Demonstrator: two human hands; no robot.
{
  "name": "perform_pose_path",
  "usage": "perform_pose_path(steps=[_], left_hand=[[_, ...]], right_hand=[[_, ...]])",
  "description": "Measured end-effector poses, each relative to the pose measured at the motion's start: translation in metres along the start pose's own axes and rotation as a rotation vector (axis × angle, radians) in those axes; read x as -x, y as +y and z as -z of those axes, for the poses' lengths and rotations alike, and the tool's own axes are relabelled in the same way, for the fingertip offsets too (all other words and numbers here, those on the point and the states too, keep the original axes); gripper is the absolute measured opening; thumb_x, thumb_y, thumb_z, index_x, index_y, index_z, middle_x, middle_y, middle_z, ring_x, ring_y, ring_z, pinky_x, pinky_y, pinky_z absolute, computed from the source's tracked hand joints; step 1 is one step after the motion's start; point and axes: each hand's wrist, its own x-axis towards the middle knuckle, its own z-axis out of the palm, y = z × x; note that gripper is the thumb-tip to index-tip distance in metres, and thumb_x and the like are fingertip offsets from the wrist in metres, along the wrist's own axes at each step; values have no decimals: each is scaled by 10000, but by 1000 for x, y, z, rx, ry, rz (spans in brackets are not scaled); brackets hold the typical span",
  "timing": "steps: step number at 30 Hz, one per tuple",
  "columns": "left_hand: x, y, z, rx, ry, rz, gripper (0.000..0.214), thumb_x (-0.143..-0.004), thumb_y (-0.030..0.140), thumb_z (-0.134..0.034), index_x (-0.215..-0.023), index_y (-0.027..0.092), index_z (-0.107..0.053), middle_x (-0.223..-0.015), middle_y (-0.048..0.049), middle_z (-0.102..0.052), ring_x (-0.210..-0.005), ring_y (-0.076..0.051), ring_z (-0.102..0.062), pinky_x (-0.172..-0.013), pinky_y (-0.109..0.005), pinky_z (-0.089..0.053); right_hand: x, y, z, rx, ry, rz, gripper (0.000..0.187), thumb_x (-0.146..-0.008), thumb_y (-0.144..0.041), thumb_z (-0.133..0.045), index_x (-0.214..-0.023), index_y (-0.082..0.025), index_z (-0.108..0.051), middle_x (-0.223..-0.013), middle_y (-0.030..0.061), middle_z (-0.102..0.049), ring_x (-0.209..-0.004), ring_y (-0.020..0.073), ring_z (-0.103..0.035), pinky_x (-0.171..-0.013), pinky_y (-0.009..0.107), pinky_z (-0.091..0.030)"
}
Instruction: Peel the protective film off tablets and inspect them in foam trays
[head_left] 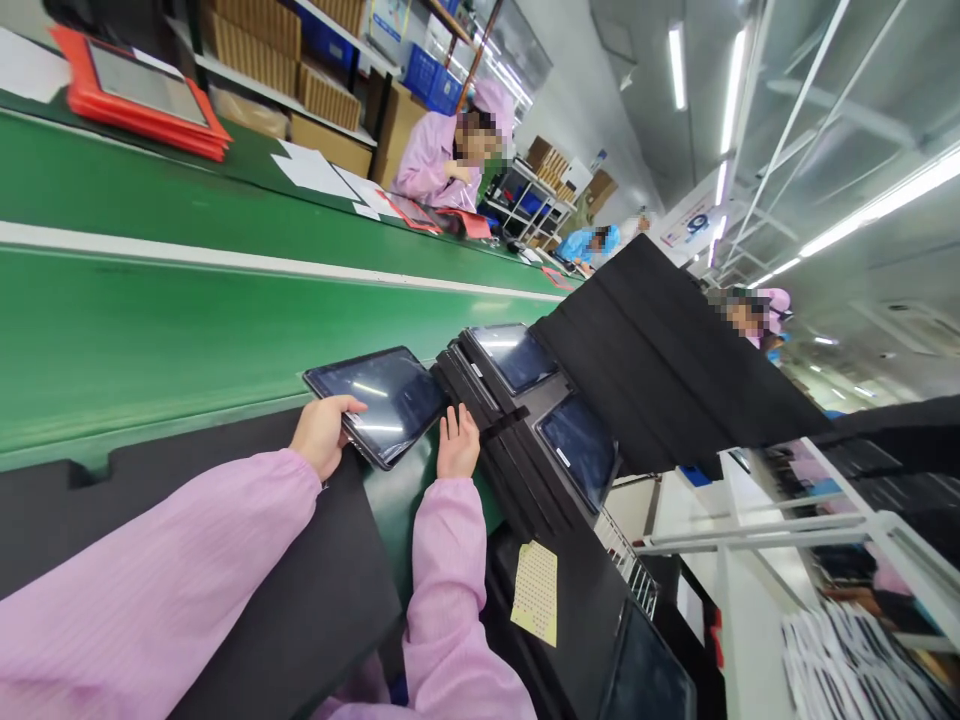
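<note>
My left hand grips the near left edge of a black tablet, thumb on top of its dark, glossy screen. The tablet is held above the green bench, screen up and slightly tilted. Beside its right edge my right hand is open, palm up with fingers stretched out; whether its fingertips touch the tablet I cannot tell. Just right of that hand stands a stack of black foam trays. Two more tablets lie in the top tray, a farther tablet and a nearer tablet.
A black foam sheet rises behind the trays. A yellow sticker sheet and another tablet lie at lower right. Across the green conveyor are red folders and a co-worker in pink. Black matting covers the near bench.
</note>
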Motion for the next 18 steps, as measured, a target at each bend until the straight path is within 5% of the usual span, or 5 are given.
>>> perform_pose_path(steps=[6,10,13,18], left_hand=[[2,-1,-1,4,45,-25,175,-523,51,-585,-505,173,-461,-461,38,-417,-434,-111,-417,-414,-247,-326],[0,-1,-4,-20,54,-10,234,-547,23,-579,-480,182,-419,-438,44,-372,-412,-104,-373,-388,-250,-275],[-11,-3,-12,-45,5,53,281,-716,32,-622,-547,169,-443,-490,58,-393,-441,-89,-382,-411,-220,-290],[-40,-18,-39,-72,-79,227,202,-962,298,-644,-858,129,-608,-731,25,-573,-598,-93,-539,-563,-230,-492]], right_hand=[[2,-8,1,64,-36,49,316,-758,-233,-598,-1074,-217,-601,-1514,109,-555,-956,149,-720,-949,376,-552],[7,-10,1,64,-64,62,351,-744,-222,-571,-1091,-210,-622,-1525,108,-548,-683,79,-620,-795,299,-570],[10,-13,1,59,-98,66,380,-739,-213,-528,-1103,-211,-635,-1546,101,-526,-589,56,-529,-737,271,-561],[10,-16,7,72,-149,66,433,-720,-184,-469,-1110,-223,-653,-1605,85,-453,-440,34,-309,-593,253,-530]])
